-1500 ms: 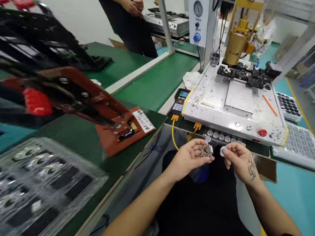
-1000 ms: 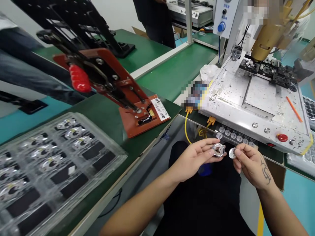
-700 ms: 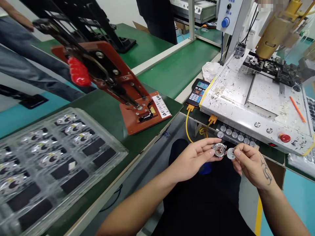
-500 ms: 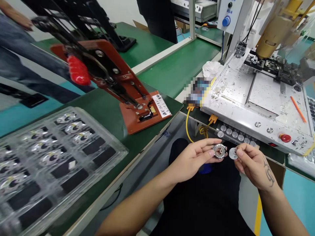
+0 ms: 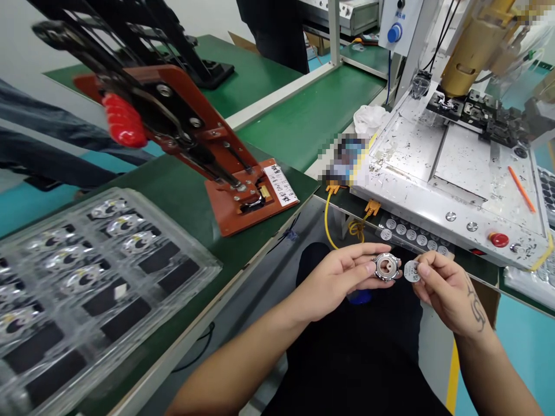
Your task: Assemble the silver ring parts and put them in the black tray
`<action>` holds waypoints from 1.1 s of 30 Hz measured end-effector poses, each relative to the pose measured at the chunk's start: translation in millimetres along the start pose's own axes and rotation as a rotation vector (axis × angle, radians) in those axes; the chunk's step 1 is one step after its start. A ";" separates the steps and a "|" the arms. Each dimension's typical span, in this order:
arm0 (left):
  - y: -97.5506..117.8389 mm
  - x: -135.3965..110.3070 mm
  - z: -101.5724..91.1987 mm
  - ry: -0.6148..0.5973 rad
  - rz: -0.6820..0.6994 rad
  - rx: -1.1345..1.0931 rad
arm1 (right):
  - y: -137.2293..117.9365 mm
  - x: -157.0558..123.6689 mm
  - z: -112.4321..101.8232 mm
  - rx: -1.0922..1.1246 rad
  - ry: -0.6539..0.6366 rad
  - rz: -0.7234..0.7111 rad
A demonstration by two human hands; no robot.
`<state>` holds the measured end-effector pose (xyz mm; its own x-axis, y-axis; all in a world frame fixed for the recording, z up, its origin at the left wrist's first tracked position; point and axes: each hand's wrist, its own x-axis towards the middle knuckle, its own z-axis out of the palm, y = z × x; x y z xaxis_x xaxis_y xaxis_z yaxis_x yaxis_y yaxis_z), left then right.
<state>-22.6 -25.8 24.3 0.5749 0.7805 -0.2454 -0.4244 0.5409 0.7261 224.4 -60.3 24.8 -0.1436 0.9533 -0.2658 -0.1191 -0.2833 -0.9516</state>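
My left hand (image 5: 349, 276) is closed around the edge of a round metal watch case (image 5: 387, 267), thumb on its near rim and fingers behind. The case has lugs and an opening through which skin shows. Just to its right, my right hand (image 5: 442, 283) pinches a thin round disc (image 5: 411, 271) with small printed marks between thumb and forefinger. Disc and case are close together but apart, both held over my lap. Several similar printed discs (image 5: 411, 234) lie in a clear tray under the machine's front edge.
A red-brown toggle press (image 5: 243, 208) with a red handle stands on the green table at left. Beside it, a clear tray (image 5: 208, 267) holds several metal parts. At right is a white machine base (image 5: 468, 167) with a red button (image 5: 498, 239) and an orange stick (image 5: 521, 189).
The view has shifted slightly, so the table and machine appear a little farther left. Both hands keep their grips, and the disc stays beside the watch case.
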 end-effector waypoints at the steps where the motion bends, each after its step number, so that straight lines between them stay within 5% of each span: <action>1: 0.3 -0.2 0.1 0.002 -0.004 0.000 | -0.6 -0.1 0.0 -0.002 -0.002 0.000; 12: 1.3 0.0 3.3 0.011 0.032 0.038 | 1.2 3.7 -0.1 -0.061 -0.015 -0.003; 19: -3.3 -0.1 6.1 0.001 0.078 0.105 | -14.3 9.3 16.8 -0.303 -0.021 -0.204; 33: -5.3 -1.4 8.5 0.004 0.101 0.190 | -12.7 9.7 27.3 -0.413 -0.014 -0.232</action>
<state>-15.2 -32.5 26.3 0.5336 0.8290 -0.1674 -0.3403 0.3916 0.8549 197.7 -50.3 38.5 -0.1730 0.9841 -0.0395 0.2510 0.0053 -0.9680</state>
